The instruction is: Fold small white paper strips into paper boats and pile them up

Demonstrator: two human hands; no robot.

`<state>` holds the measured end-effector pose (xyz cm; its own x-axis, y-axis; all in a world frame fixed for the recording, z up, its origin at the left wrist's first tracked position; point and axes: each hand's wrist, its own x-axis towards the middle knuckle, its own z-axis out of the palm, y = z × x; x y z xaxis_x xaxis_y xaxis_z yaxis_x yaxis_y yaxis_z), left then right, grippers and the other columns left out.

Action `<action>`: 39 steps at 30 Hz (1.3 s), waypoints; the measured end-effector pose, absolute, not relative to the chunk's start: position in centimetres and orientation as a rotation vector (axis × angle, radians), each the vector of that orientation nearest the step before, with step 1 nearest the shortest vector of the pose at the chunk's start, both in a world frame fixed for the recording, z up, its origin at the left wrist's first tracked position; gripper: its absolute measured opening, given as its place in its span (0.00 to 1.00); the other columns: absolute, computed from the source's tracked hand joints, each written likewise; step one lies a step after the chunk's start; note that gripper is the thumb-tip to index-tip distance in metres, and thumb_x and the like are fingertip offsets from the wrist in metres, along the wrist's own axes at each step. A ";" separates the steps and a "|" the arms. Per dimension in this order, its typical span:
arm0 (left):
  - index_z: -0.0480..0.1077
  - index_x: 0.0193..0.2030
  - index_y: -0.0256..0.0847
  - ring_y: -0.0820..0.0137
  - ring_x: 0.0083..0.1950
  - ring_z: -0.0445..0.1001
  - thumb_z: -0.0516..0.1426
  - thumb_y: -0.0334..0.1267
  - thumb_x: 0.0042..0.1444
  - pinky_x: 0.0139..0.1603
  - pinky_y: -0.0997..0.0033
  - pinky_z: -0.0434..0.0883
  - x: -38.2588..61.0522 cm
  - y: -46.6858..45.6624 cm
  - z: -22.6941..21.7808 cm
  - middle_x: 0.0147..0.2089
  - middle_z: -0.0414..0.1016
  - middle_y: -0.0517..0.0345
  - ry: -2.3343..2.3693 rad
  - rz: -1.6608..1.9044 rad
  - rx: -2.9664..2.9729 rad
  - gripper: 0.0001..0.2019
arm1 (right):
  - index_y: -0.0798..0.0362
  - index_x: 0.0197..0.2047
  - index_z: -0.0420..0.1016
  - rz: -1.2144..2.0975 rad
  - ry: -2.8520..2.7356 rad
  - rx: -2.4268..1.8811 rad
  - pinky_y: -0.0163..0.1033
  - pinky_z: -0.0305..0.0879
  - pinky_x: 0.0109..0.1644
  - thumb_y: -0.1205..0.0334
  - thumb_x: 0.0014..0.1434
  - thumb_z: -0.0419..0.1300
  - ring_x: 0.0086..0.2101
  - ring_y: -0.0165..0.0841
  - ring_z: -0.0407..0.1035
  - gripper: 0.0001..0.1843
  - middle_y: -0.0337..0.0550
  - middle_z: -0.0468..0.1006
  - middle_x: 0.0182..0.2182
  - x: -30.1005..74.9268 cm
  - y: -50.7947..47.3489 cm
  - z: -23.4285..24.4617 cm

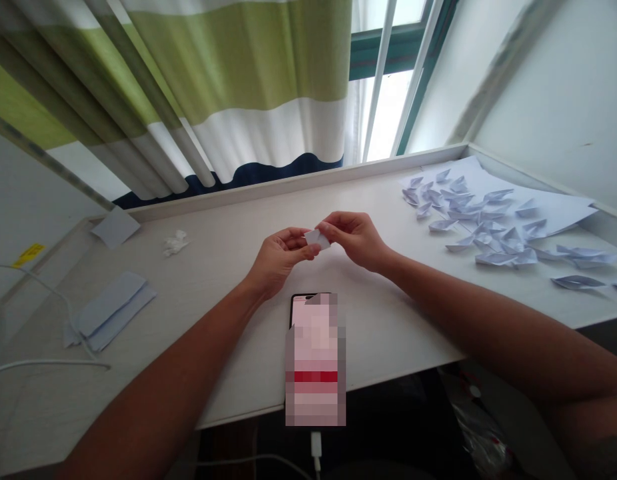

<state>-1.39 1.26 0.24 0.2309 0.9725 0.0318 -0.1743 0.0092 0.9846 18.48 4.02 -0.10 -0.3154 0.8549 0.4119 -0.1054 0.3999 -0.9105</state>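
Note:
A small folded piece of white paper (316,239) is held above the white table (228,280) between both hands. My left hand (278,257) pinches its left side with thumb and fingers closed. My right hand (353,237) pinches its right side, fingers curled over it. Both hands hover over the middle of the table, just beyond a phone (314,357) lying screen up at the near edge.
Several folded paper boats (481,223) lie scattered on the right, on and beside flat white sheets (548,200). A stack of folded paper (111,310), a crumpled scrap (174,244) and a white cable (43,363) lie on the left. A striped curtain (213,87) and window stand behind.

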 end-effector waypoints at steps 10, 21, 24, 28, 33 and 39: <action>0.81 0.34 0.38 0.70 0.31 0.78 0.81 0.41 0.38 0.37 0.67 0.75 -2.0 1.5 0.6 0.30 0.82 0.57 0.944 0.992 1.215 0.20 | 0.55 0.31 0.78 1.158 -1.692 -0.775 0.40 0.75 0.38 0.39 0.63 0.72 0.30 0.32 0.74 0.26 0.41 0.79 0.28 19.4 4.4 0.7; 0.80 0.30 0.40 0.67 0.33 0.80 0.80 0.46 0.42 0.39 0.63 0.78 -1.8 1.2 0.5 0.30 0.82 0.56 1.006 1.043 1.341 0.18 | 0.55 0.31 0.81 1.206 -1.824 -0.807 0.39 0.72 0.36 0.41 0.61 0.74 0.31 0.33 0.77 0.23 0.44 0.84 0.29 19.8 4.3 0.3; 0.79 0.28 0.40 0.67 0.32 0.80 0.80 0.48 0.42 0.38 0.64 0.78 -1.7 0.9 0.8 0.29 0.81 0.55 1.024 0.996 1.376 0.19 | 0.54 0.29 0.80 1.195 -1.848 -0.775 0.38 0.69 0.35 0.45 0.65 0.70 0.30 0.31 0.74 0.22 0.43 0.84 0.28 19.7 4.1 0.2; 0.78 0.28 0.40 0.68 0.33 0.80 0.80 0.47 0.43 0.39 0.65 0.77 -1.6 0.9 0.7 0.29 0.81 0.56 1.026 0.992 1.324 0.19 | 0.54 0.28 0.77 1.207 -1.805 -0.751 0.39 0.71 0.37 0.42 0.70 0.66 0.29 0.30 0.73 0.26 0.42 0.81 0.26 19.3 4.2 0.0; 0.80 0.33 0.40 0.68 0.38 0.81 0.79 0.48 0.44 0.43 0.66 0.76 -1.5 1.3 0.1 0.35 0.84 0.54 1.006 1.122 1.163 0.19 | 0.53 0.32 0.77 1.252 -1.733 -0.771 0.39 0.75 0.36 0.31 0.65 0.66 0.29 0.31 0.76 0.31 0.41 0.81 0.28 18.5 4.1 -0.5; 0.81 0.35 0.40 0.66 0.44 0.82 0.76 0.52 0.51 0.45 0.67 0.77 -1.6 1.2 0.0 0.41 0.84 0.52 0.930 1.061 1.139 0.18 | 0.54 0.34 0.79 1.277 -1.708 -0.717 0.39 0.75 0.35 0.35 0.58 0.75 0.30 0.32 0.78 0.28 0.42 0.83 0.29 18.5 3.8 -0.3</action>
